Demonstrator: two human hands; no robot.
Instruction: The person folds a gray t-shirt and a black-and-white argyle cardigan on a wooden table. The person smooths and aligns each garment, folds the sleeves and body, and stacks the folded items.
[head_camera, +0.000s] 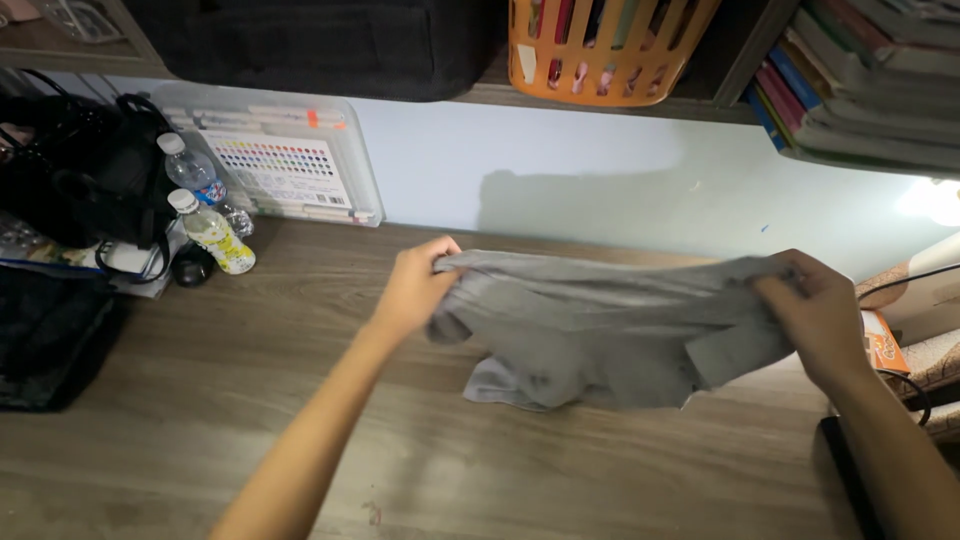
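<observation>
A grey garment (600, 340) hangs stretched between the person's two hands above the wooden bench (250, 420), its lower folds drooping down onto the bench top. The left hand (415, 290) is closed on the garment's left upper edge, fingers curled over the cloth. The right hand (820, 315) is clenched on the garment's right end, bunching the fabric there.

Well to the left of the garment, two small plastic bottles (205, 215) stand tilted near the wall, and just behind them leans a clear case of coloured markers (285, 165). Farther left of the garment sits a black bag (75, 170) with straps. Above the garment, on the shelf, an orange basket (600, 50) stands, with a stack of books (870, 80) up to the garment's right. Just right of the garment, past the right hand, an orange packet (882, 345) lies at the bench's edge.
</observation>
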